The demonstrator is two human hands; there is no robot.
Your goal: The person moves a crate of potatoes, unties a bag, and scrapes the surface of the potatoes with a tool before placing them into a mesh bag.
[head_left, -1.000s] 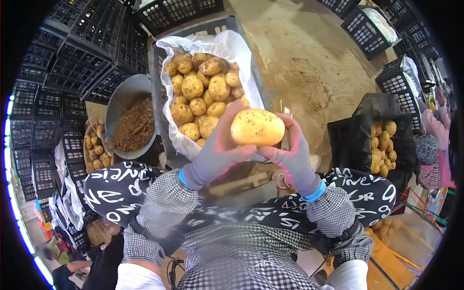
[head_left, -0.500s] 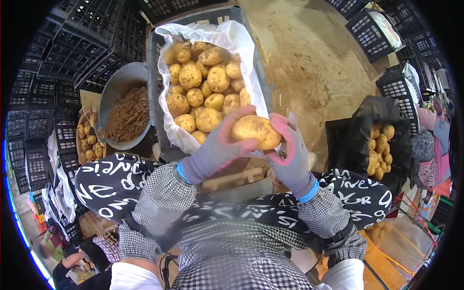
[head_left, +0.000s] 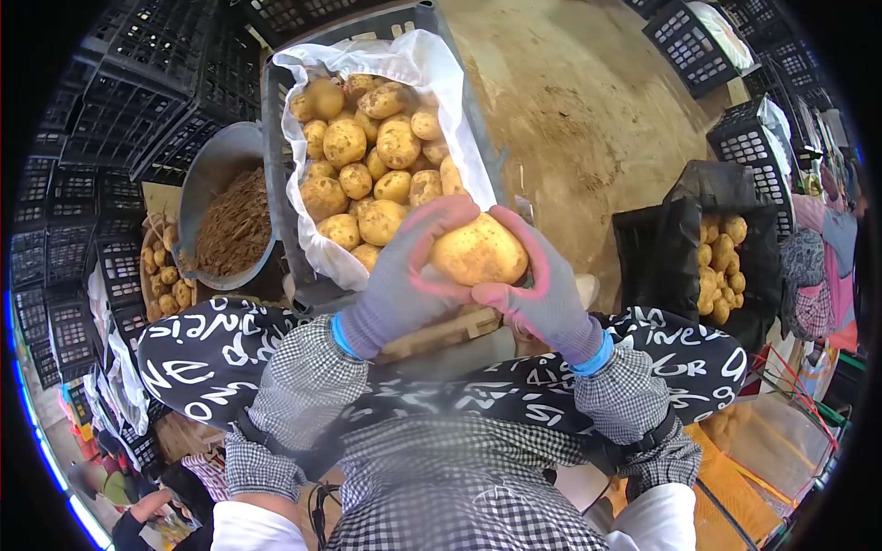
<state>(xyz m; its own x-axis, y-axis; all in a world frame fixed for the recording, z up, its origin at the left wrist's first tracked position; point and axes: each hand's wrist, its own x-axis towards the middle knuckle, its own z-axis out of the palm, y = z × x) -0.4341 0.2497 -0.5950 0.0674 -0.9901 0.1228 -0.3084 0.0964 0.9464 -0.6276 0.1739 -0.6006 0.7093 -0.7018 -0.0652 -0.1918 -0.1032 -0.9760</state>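
Between my two gloved hands is one large yellow potato [head_left: 480,252] with some dirt marks on its skin. My left hand [head_left: 413,266] curls round its left side, thumb below. From the right, my right hand [head_left: 537,280] closes on the same potato, its thumb under the near edge. Both gloves are grey with pink fingers. Just beyond the hands stands a crate [head_left: 474,87] lined with white cloth [head_left: 447,69] and filled with potatoes [head_left: 372,151]. The undersides of my fingers are hidden by the potato.
Left of the crate is a grey tub [head_left: 204,174] of brown soil [head_left: 237,225]. Potatoes in a basket [head_left: 165,275] stand further left. At right, a black-lined crate [head_left: 643,257] holds more potatoes. Stacked black crates [head_left: 138,83] rise at the far left; people [head_left: 813,266] are at the right edge.
My right hand has moved in closer round the potato, which now shows a rounder side. The view has shifted, so the crate and tub appear a little further left.
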